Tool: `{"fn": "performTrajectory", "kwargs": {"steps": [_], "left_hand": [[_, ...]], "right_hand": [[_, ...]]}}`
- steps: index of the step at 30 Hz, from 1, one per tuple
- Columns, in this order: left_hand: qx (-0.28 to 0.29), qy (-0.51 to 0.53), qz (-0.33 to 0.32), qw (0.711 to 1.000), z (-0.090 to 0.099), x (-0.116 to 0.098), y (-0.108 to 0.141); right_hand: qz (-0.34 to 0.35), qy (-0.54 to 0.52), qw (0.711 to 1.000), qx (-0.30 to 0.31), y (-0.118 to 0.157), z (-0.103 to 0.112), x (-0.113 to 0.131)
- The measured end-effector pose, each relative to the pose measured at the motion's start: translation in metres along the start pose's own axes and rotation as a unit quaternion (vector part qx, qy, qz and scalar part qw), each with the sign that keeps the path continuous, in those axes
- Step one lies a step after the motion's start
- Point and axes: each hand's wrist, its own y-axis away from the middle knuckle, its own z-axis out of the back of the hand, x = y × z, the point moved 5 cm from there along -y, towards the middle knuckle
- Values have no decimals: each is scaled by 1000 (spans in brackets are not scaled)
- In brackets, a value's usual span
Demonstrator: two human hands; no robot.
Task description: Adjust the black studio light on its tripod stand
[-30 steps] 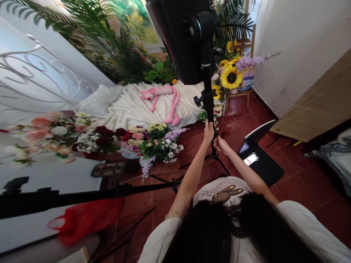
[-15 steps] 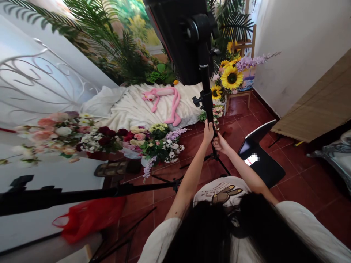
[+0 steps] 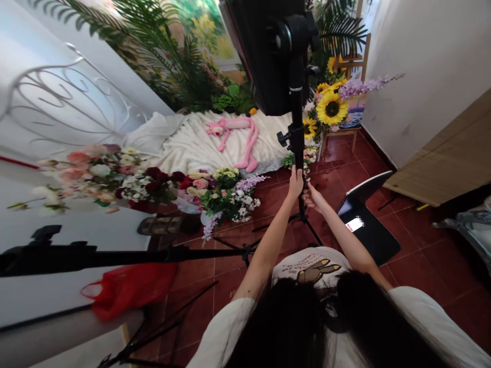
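Observation:
A black light stand (image 3: 297, 110) rises upright in front of me and carries a large black lamp head (image 3: 261, 56). My left hand (image 3: 295, 182) is wrapped around its pole. Just below and to the right, my right hand (image 3: 313, 198) has its fingers pinched against the side of the same stand; the exact part under the fingertips is hidden. Above my hands, a small clamp knob (image 3: 283, 138) sticks out from the pole. The stand's legs (image 3: 312, 230) spread on the red tiled floor below.
Another black stand (image 3: 126, 259) stretches across the left. Artificial flowers (image 3: 230, 199) and a pink plush toy (image 3: 248, 148) on a white blanket (image 3: 184, 148) lie ahead. A black chair (image 3: 378, 235) holding a phone (image 3: 353, 224) stands right; sunflowers (image 3: 331, 108) stand behind the lamp.
The view has shifted slightly, so the scene sits a little farther right. Both hands stay on the stand; the right hand's fingers have changed position a little.

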Motion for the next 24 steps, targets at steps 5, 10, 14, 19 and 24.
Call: {"fn": "performTrajectory", "kwargs": {"steps": [5, 10, 14, 19, 24], "left_hand": [[5, 6, -7, 1000, 1, -2, 0], [13, 24, -9, 1000, 1, 0, -3], [26, 40, -16, 999, 1, 1, -4], [44, 49, -19, 998, 1, 1, -2], [38, 34, 9, 999, 2, -2, 1]], "right_hand": [[146, 438, 874, -151, 17, 14, 25], [157, 585, 782, -147, 21, 3, 38], [165, 512, 832, -138, 8, 5, 31], [142, 238, 958, -73, -12, 8, 7], [53, 78, 995, -14, -17, 4, -6]]}}
